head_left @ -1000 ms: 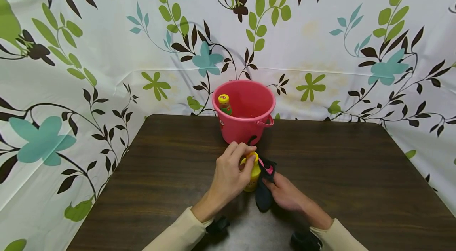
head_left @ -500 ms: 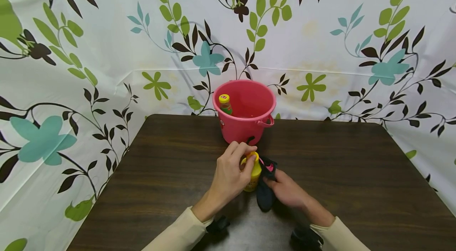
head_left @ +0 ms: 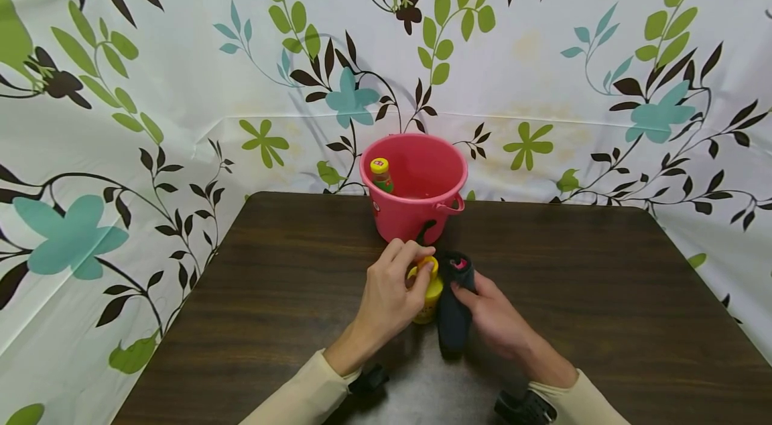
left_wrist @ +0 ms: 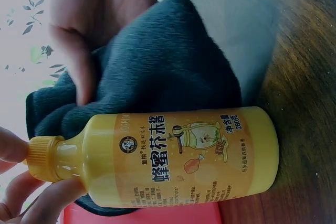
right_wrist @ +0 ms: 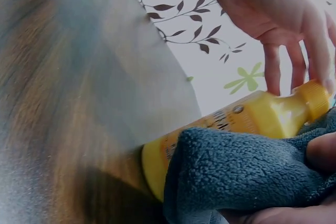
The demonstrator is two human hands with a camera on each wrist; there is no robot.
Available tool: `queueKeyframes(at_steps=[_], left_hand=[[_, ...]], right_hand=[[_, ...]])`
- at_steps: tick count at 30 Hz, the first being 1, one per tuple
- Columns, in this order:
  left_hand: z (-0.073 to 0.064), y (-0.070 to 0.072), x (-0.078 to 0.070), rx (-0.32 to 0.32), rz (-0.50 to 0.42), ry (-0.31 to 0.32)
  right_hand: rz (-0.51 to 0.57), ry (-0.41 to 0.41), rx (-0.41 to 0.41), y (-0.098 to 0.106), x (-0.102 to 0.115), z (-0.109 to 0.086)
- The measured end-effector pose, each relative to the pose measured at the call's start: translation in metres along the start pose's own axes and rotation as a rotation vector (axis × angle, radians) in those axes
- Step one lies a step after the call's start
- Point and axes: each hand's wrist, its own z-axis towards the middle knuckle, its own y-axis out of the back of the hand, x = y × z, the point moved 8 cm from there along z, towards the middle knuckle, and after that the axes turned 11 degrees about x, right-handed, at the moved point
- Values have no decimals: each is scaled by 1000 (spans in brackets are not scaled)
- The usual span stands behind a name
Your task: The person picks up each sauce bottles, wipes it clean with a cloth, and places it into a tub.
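Observation:
A yellow squeeze bottle of sauce (left_wrist: 184,161) with a printed label stands on the table. My left hand (head_left: 392,281) pinches it at the yellow cap (left_wrist: 43,157) and neck. On its right side, my right hand (head_left: 500,318) grips a dark grey-blue towel (head_left: 454,321), thumb on the near face. The folded towel hangs along the bottle and overlaps part of it in the right wrist view. A small pink patch (head_left: 460,263) shows in the towel's upper fold.
A pink bucket (head_left: 410,217) stands behind the hands near the table's far edge. Inside it is a glass bottle (head_left: 381,177) with a yellow cap. The dark wooden table (head_left: 289,291) ends at a patterned curtain (head_left: 241,96).
My right hand has turned the towel more upright and shifted slightly right; less pink shows in its fold. My left hand and the sauce bottle have stayed in place.

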Motion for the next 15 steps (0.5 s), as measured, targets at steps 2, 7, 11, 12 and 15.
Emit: queueKeyframes(at_steps=[2, 7, 11, 12, 15], left_hand=[[0, 0, -1, -5, 2, -9], [0, 0, -1, -5, 3, -9], [1, 0, -1, 1, 4, -4], [1, 0, -1, 1, 4, -5], [1, -1, -1, -1, 4, -9]], right_hand=[[21, 13, -12, 0, 5, -3], [95, 53, -35, 0, 18, -10], [141, 91, -59, 2, 26, -15], [148, 99, -62, 2, 28, -16], [168, 112, -67, 5, 33, -20]])
